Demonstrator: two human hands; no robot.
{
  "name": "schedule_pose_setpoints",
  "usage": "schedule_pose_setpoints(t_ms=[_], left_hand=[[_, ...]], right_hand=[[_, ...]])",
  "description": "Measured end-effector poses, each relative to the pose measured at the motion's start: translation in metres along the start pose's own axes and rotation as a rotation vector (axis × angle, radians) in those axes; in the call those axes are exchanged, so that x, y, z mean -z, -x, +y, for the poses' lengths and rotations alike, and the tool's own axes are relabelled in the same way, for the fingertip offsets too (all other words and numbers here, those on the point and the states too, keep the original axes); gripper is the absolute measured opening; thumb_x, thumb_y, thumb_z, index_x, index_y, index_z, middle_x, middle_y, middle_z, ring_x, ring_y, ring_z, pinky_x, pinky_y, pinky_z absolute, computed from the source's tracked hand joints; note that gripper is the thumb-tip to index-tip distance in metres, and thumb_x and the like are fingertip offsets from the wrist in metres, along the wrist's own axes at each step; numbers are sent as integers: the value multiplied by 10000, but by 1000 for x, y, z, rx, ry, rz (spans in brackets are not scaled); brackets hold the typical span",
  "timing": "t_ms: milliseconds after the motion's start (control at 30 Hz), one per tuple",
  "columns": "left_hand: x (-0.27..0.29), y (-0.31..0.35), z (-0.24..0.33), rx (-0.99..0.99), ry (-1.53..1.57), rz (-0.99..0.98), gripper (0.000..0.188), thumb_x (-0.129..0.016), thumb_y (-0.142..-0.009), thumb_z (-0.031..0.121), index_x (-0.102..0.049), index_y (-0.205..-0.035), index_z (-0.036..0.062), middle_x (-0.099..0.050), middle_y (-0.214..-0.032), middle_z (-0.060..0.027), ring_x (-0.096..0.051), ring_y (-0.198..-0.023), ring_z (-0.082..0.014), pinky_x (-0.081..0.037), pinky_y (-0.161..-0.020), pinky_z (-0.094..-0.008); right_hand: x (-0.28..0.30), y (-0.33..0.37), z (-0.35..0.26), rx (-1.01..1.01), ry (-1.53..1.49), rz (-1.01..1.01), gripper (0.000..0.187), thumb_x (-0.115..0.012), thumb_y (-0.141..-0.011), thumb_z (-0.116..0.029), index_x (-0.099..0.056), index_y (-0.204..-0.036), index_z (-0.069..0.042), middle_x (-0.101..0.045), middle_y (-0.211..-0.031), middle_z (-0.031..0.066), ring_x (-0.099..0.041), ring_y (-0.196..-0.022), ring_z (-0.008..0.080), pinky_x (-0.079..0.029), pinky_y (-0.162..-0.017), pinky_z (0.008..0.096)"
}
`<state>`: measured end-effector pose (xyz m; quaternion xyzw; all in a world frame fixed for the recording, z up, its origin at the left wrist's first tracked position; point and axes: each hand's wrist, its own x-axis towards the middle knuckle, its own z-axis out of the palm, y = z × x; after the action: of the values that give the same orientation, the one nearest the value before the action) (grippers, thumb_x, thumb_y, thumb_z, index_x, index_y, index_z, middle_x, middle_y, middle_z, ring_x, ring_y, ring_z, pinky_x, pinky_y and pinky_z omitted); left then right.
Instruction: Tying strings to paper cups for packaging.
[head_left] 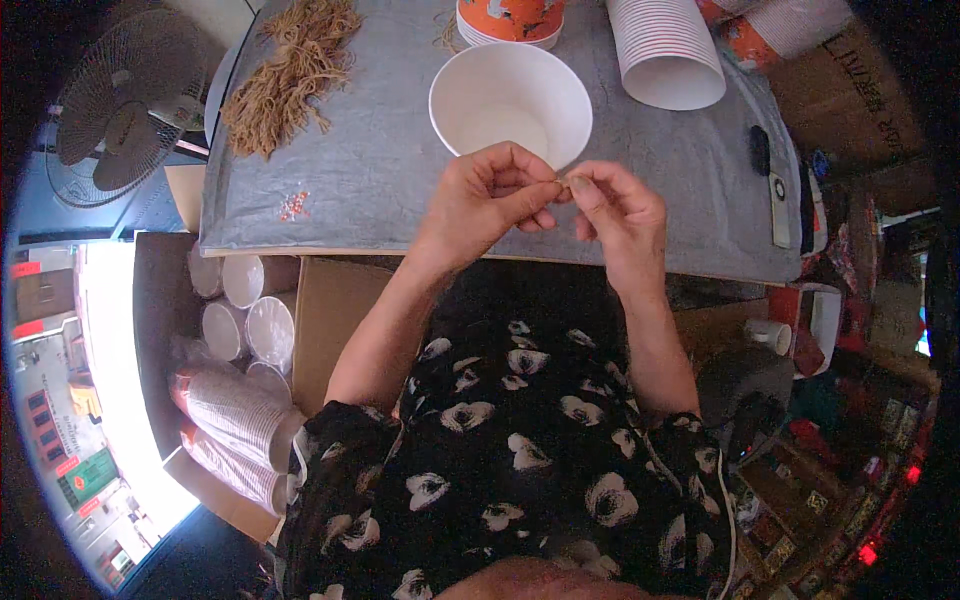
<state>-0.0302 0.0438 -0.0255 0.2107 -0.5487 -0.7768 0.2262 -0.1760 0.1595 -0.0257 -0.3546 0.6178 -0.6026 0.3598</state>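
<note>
My left hand and my right hand meet over the near edge of the table. Thumb and forefinger of each are pinched together, fingertips almost touching. Whatever is between them is too small to make out; a tiny brownish bit shows at the tips. Just beyond my hands stands a large white paper tub, its open mouth tilted toward me. My left hand overlaps its near rim. Farther left lies a bundle of tan cords, loosely heaped. A small scatter of red and white bits rests near the table's left front.
Behind the tub is an orange-patterned tub. A nested stack of white tubs lies at the back right. A phone-like device sits at the right edge. Below left, a cardboard box holds stacked tubs; a fan stands beyond.
</note>
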Motion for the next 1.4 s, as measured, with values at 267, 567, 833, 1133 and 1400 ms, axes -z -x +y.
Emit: schedule_pose_setpoints(t_ms=[267, 567, 833, 1133, 1400], left_hand=[[-1, -2, -2, 19, 17, -18, 94, -647, -936, 59, -612, -988, -11, -705, -927, -75, -647, -710, -89, -541, -637, -224], [0, -3, -3, 14, 22, -6, 157, -637, -943, 60, -616, -1076, -21, -703, -940, -82, -650, -734, -91, -552, -662, -226], [-5, -1, -5, -87, -60, 10, 225, -658, -934, 76, -624, -1135, -20, -705, -887, -59, -649, -719, -93, -552, -658, -232], [-5, -1, 12, -147, -322, 46, 171, -694, -920, 130, -697, -1031, 0, -707, -887, -50, -650, -729, -82, -544, -629, -240], [-10, 9, -8, -382, -610, 154, 147, -706, -891, 85, -717, -1028, 32, -723, -899, -60, -662, -655, -93, -543, -545, -258]], right_hand=[[0, -2, -1, 63, 20, 70, 133, -623, -961, -165, -645, -979, -35, -593, -752, -42, -485, -635, 25, -396, -561, 195], [-1, -6, -4, 49, 5, 67, 125, -579, -979, -151, -600, -969, -29, -559, -728, -30, -479, -630, 43, -391, -562, 204], [-2, -10, -7, 148, 54, 68, 119, -569, -986, -143, -591, -959, -29, -564, -722, -24, -505, -643, 45, -417, -580, 205], [20, -8, -33, 163, 325, -85, 140, -646, -940, -154, -647, -924, -15, -572, -712, -42, -492, -643, 29, -409, -575, 204], [36, 3, -43, 127, -242, -55, 136, -675, -904, -127, -663, -963, -6, -585, -730, -16, -442, -588, 39, -337, -509, 202]])
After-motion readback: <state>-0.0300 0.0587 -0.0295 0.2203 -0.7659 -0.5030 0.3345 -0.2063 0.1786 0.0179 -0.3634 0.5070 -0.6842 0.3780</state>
